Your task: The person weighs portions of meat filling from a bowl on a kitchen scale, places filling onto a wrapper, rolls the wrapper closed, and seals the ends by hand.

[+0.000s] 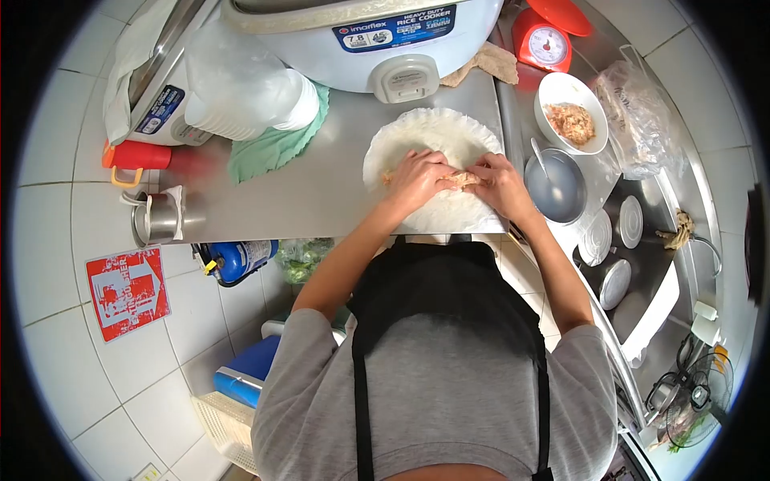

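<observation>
A round stack of thin white wrapper sheets (437, 128) lies on the steel counter (337, 160). Across its middle is a strip of orange-brown filling (463, 179). My left hand (419, 181) is at the strip's left part, its fingers curled onto it. At the right end, my right hand (499, 186) has its fingers bent against the same filling. A little filling also shows left of my left hand. Beyond the right edge of the stack stand a white bowl of filling (571, 120) and a metal bowl of liquid (555, 188) with a spoon (540, 158) in it.
Behind the sheets stands a large rice cooker (353, 56). A green cloth (281, 152) lies under stacked plastic containers (241, 88) at left. A red scale (545, 44) and a plastic bag (638, 120) are at back right, with a sink (634, 240) below.
</observation>
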### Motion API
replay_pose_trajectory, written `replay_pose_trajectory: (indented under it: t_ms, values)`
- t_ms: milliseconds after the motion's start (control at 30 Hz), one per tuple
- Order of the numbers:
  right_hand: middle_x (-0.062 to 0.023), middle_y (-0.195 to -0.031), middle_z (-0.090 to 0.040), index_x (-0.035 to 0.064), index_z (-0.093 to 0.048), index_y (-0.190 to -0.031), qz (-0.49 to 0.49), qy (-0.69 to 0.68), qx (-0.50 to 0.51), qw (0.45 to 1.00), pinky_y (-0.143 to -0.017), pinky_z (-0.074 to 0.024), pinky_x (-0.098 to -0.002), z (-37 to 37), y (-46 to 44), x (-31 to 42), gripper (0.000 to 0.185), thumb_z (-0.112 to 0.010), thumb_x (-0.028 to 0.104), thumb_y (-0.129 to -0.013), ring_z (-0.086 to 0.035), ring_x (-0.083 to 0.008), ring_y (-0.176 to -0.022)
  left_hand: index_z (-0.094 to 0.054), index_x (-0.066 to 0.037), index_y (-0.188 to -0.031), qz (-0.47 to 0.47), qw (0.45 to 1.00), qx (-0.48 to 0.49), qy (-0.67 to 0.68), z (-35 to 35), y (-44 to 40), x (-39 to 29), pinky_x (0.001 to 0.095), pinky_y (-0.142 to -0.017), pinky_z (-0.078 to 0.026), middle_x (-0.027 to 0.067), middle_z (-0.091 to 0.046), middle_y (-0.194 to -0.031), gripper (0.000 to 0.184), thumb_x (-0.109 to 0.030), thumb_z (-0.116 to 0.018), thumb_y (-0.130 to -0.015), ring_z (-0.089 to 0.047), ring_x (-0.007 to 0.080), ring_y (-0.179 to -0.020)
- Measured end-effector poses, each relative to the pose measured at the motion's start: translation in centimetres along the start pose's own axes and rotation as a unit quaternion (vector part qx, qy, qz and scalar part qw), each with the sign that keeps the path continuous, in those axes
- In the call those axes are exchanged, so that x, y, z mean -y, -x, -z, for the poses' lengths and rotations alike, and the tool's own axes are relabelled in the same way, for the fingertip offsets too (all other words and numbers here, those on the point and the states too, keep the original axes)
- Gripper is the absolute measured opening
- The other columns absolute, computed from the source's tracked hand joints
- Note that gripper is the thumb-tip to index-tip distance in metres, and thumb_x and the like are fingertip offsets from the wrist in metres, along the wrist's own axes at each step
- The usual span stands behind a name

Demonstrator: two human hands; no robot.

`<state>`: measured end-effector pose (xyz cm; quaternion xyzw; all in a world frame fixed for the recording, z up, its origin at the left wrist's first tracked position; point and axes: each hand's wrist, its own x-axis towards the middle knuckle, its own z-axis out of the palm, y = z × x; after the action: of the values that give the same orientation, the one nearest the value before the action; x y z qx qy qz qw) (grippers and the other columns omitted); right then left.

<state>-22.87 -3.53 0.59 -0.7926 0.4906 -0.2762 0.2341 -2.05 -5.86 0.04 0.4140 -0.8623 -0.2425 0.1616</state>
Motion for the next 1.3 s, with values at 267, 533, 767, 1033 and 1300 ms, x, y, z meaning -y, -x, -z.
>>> replay_pose_trajectory:
  t_ms: [267, 533, 767, 1033, 1300]
  values:
    - [-0.0078, -0.093, -0.057, 0.0044, -0.067, -0.090, 0.111, 0.008, 0.025, 0.993, -0.081, -0.0459, -0.0375, 1.3, 2.3, 2.9, 0.027, -0.074, 0.013, -0.066, -0.055, -0.0260, -0.088, -0.060, -0.011, -0.118, 0.016, 0.996, -0.080, -0.035, 4.8, 5.8, 4.1, 0.0363, -0.085, -0.037, 0.0056, -0.059, -0.099, 0.051, -0.030, -0.070, -0.072, -0.051, 0.0236, -0.099]
    - [-0.0055, -0.086, -0.053, 0.0048, -0.060, -0.079, 0.206, 0.064, 0.068, 0.974, -0.080, -0.0450, -0.0339, -1.7, 3.9, 2.2, 0.013, -0.066, 0.012, -0.070, -0.052, -0.0230, -0.085, -0.066, -0.009, -0.100, -0.008, 0.980, -0.188, -0.060, 4.7, 8.6, 1.6, 0.0348, -0.078, -0.042, 0.0059, -0.060, -0.094, 0.032, -0.021, -0.074, -0.071, -0.055, 0.0245, -0.092]
    - [-0.0077, -0.083, -0.051, 0.0039, -0.059, -0.083, 0.202, 0.039, 0.053, 0.977, -0.074, -0.0446, -0.0342, -1.0, 2.4, 3.3, 0.017, -0.066, 0.012, -0.070, -0.051, -0.0252, -0.082, -0.060, -0.010, -0.079, -0.113, 0.983, -0.141, 0.000, 2.6, 10.1, -1.8, 0.0325, -0.068, -0.044, 0.0016, -0.059, -0.082, 0.019, -0.018, -0.075, -0.070, -0.058, 0.0200, -0.081]
    - [-0.0102, -0.075, -0.052, 0.0023, -0.053, -0.072, 0.171, 0.030, 0.031, 0.984, -0.070, -0.0446, -0.0366, -1.8, 0.7, 3.9, 0.014, -0.065, 0.007, -0.066, -0.051, -0.0274, -0.074, -0.063, -0.010, -0.084, -0.123, 0.986, -0.111, 0.016, 3.0, 10.1, -0.7, 0.0335, -0.074, -0.045, 0.0028, -0.061, -0.085, 0.018, -0.014, -0.073, -0.070, -0.059, 0.0217, -0.086]
    - [-0.0123, -0.077, -0.059, 0.0016, -0.062, -0.079, -0.023, -0.006, -0.004, 1.000, -0.074, -0.0460, -0.0391, 0.8, -9.1, -1.7, 0.011, -0.063, 0.012, -0.075, -0.057, -0.0311, -0.081, -0.051, -0.005, -0.121, -0.055, 0.984, -0.149, -0.086, 1.1, 3.3, -0.4, 0.0411, -0.091, -0.039, 0.0098, -0.050, -0.124, 0.045, -0.020, -0.063, -0.080, -0.047, 0.0265, -0.115]
